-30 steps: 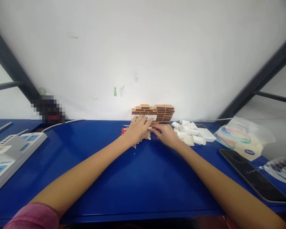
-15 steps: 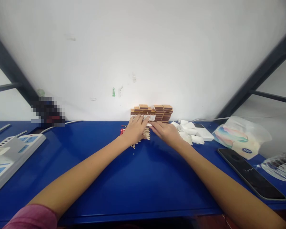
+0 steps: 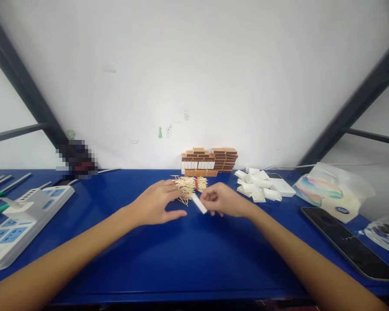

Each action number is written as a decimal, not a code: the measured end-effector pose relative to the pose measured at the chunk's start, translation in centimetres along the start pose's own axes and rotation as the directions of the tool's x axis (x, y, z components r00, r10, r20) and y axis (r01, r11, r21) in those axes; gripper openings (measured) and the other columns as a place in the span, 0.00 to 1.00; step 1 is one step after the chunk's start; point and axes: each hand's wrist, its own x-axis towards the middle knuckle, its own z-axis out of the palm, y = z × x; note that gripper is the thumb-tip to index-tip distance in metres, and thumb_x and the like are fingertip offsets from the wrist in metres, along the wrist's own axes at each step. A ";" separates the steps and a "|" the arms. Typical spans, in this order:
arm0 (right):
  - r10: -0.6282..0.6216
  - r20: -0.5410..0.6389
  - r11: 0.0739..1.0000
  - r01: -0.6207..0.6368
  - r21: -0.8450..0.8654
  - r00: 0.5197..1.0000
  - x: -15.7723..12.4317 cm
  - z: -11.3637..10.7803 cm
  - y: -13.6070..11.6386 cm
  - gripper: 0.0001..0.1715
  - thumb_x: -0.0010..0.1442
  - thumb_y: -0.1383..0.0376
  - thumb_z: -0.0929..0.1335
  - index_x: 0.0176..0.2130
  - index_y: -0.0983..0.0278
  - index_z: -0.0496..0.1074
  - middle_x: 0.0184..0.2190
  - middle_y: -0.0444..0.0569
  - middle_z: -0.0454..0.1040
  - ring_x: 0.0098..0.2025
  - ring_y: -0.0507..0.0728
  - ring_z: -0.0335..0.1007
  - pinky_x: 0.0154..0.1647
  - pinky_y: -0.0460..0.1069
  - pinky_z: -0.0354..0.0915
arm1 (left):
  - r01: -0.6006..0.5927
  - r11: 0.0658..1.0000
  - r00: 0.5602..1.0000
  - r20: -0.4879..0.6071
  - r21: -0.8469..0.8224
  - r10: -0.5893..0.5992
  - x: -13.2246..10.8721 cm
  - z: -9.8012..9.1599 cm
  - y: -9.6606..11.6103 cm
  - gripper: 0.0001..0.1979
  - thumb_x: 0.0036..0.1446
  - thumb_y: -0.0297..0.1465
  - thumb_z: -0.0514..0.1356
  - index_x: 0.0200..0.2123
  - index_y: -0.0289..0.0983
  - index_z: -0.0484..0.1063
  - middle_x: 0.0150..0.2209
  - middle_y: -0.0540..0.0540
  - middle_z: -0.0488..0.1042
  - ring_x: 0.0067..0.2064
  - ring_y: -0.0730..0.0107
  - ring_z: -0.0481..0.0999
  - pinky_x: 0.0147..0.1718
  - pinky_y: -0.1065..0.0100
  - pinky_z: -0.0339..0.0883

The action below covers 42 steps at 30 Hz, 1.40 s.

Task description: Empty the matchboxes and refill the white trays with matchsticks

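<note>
In my right hand [image 3: 220, 200] is a small white matchbox tray [image 3: 199, 203], pinched at its side just above the blue table. My left hand [image 3: 162, 202] lies open with thumb and fingers apart, its fingertips at the left side of a loose heap of matches [image 3: 185, 185]. A smaller clump of matches [image 3: 201, 183] with red heads lies against the heap's right side. Behind them, brown and white matchboxes [image 3: 198, 165] are stacked by the wall. More brown matchboxes [image 3: 225, 160] stand in a second stack to the right.
Several white paper pieces [image 3: 257, 183] are piled on the blue table [image 3: 194, 255] to the right, beside a white box [image 3: 282, 186]. Further right are a tissue pack [image 3: 333, 190], a phone [image 3: 346, 242] and a clear plastic bottle [image 3: 384, 233]. A power strip [image 3: 60, 203] lies left.
Both hands have drawn back from the matchbox stacks toward me. My left hand has moved left and opened, uncovering the matches. The white tray has come nearer in my right hand.
</note>
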 end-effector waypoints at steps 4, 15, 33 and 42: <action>-0.140 -0.033 0.953 0.126 -0.276 0.990 0.5 2.1 -0.8 0.08 0.61 0.66 0.70 0.30 0.65 0.76 0.24 0.45 0.76 0.26 0.51 0.70 0.28 0.45 0.63 | 0.090 0.992 0.996 0.016 -0.093 -0.089 -2.0 1.5 0.2 0.30 0.56 0.57 0.65 0.50 0.39 0.74 0.36 0.46 0.77 0.40 0.59 0.76 0.45 0.57 0.70; -0.340 -0.200 0.737 0.128 -0.664 0.919 0.9 0.3 0.8 0.20 0.72 0.55 0.64 0.32 0.63 0.76 0.25 0.46 0.75 0.27 0.54 0.66 0.30 0.48 0.54 | 0.219 0.975 0.975 0.029 -0.029 -0.218 -3.0 2.0 -2.0 0.26 0.62 0.57 0.59 0.36 0.39 0.76 0.29 0.49 0.74 0.31 0.66 0.73 0.31 0.66 0.60; -0.050 -0.484 0.458 -0.411 -0.789 0.874 2.1 -3.5 6.7 0.18 0.70 0.66 0.61 0.50 0.68 0.77 0.49 0.61 0.77 0.52 0.65 0.70 0.48 0.54 0.63 | 0.497 0.830 0.859 -0.004 0.255 -0.513 -6.8 2.5 -12.3 0.26 0.70 0.41 0.45 0.60 0.36 0.74 0.56 0.35 0.74 0.56 0.50 0.71 0.60 0.50 0.64; -0.010 -0.421 0.451 -0.372 -0.812 0.907 1.9 -3.2 6.1 0.17 0.71 0.65 0.61 0.50 0.69 0.76 0.48 0.61 0.78 0.52 0.65 0.72 0.51 0.53 0.63 | 0.502 0.836 0.855 0.023 0.222 -0.519 -7.4 2.3 -12.6 0.27 0.70 0.42 0.46 0.62 0.38 0.72 0.61 0.36 0.71 0.60 0.49 0.69 0.61 0.49 0.63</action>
